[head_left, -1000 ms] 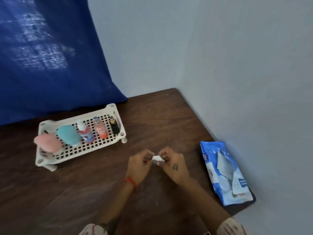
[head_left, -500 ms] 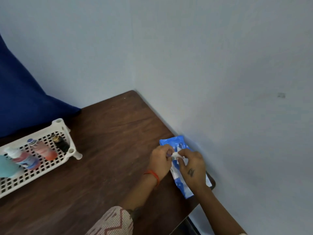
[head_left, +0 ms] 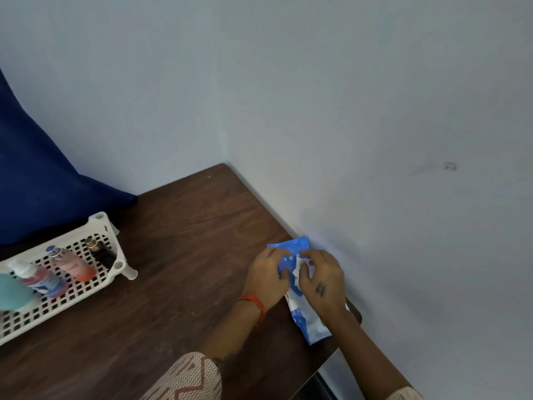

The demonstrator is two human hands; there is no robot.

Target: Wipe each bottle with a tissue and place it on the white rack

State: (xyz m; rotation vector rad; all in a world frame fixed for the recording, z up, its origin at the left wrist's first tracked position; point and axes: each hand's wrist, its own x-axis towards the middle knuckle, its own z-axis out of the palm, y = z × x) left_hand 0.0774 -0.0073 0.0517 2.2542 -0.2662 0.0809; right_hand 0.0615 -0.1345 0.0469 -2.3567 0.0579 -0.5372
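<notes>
Nearest the camera, two patterned sleeves (head_left: 187,379) led forward over a dark wooden table (head_left: 178,255). The left hand (head_left: 266,275), with an orange band (head_left: 255,303) at its wrist, rested on the near left side of a blue tissue packet (head_left: 305,321), its fingers bent down onto the wrapper. The right hand (head_left: 323,280) lay just beside it over the same packet, its curled fingers pinching a white tissue (head_left: 297,269) that showed between the two hands. Whether the left fingers also gripped the tissue could not be told. The packet lay at the table's right edge, close against the pale wall (head_left: 375,111).

Well apart, at the left of the table, stood the white rack (head_left: 106,226). On its grid lay a bottle with pink and blue contents (head_left: 43,280), an orange-pink bottle (head_left: 73,265) and a small dark bottle (head_left: 102,254), side by side, with a teal object (head_left: 11,293) cut by the frame's edge. Behind the rack hung a dark blue cloth (head_left: 43,174).
</notes>
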